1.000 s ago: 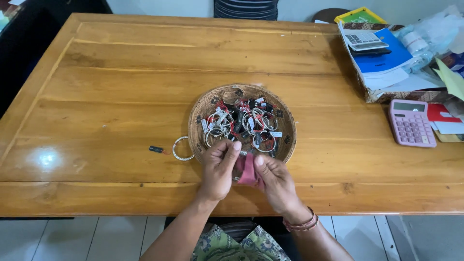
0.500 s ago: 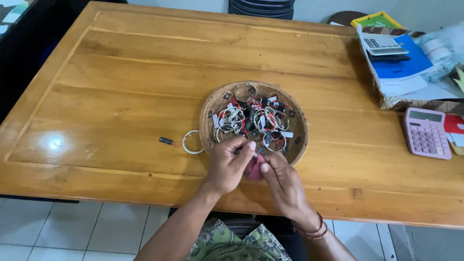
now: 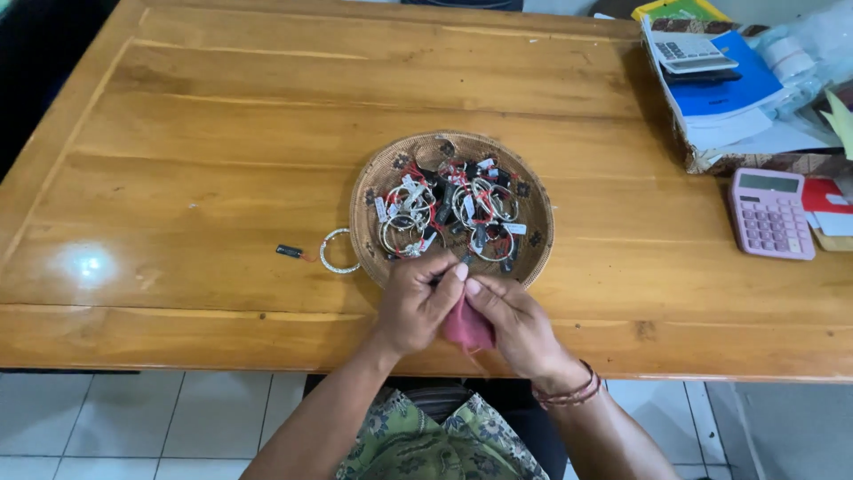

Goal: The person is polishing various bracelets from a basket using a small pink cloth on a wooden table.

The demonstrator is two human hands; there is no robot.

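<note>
One head-worn camera looked steeply down from above the wooden table (image 3: pixel 222 178), facing twelve o'clock, hands close below.

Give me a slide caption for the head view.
Both hands pinch a pink cloth beside a woven tray of silver bangles.

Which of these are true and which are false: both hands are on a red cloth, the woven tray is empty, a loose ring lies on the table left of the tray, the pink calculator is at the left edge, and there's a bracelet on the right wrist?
1. Both hands hold a red cloth. True: the left hand and right hand pinch the red cloth.
2. The woven tray is empty. False: the woven tray holds many silver rings with tags.
3. A loose ring lies left of the tray. True: the loose ring touches its rim.
4. The pink calculator is at the left edge. False: the pink calculator lies at the right.
5. The right wrist wears a bracelet. True: bracelet.
</note>
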